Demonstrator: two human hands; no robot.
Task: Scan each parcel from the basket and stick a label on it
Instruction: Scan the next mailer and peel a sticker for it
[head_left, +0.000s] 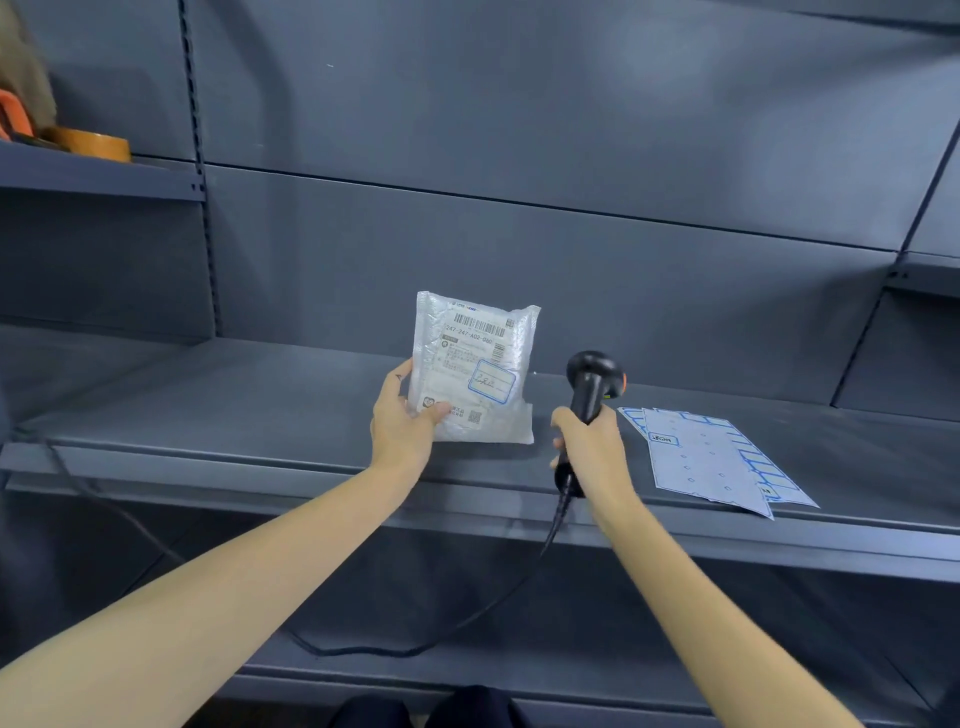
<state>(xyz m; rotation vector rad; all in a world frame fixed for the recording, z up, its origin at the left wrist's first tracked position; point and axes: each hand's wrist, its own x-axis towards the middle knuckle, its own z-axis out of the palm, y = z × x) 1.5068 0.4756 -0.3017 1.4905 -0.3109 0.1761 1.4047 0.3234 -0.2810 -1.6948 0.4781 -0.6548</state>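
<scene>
Head view showed the left hand (402, 418) gripping the parcel (474, 366) upright over the shelf (234, 395); right hand (589, 441) clasped the scanner (592, 387), which probably needed aiming squarely at the barcode (479, 326).

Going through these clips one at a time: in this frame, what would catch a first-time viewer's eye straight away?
First, the white parcel at centre, held upright over the grey shelf by the left hand, its printed label and a blue-bordered sticker facing the camera. Just right of it, the right hand grips a black barcode scanner, its cable trailing down below the shelf. Further right, blue-edged label sheets lie flat on the shelf.
</scene>
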